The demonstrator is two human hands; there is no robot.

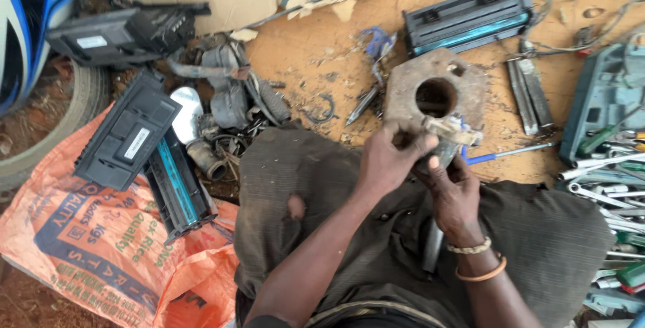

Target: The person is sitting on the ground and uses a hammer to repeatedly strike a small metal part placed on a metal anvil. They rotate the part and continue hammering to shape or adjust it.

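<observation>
Gripping a small metal part [447, 131] with both hands [430, 170], steadied over the lap beside a rusty holed plate [435, 86].

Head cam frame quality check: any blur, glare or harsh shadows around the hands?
Head view: even, diffuse daylight, no hard shadows; left hand and right hand slightly soft, with the small part they grip hard to resolve; mild glare on the wrenches at right; edges look a little stretched by the wide lens.
</observation>
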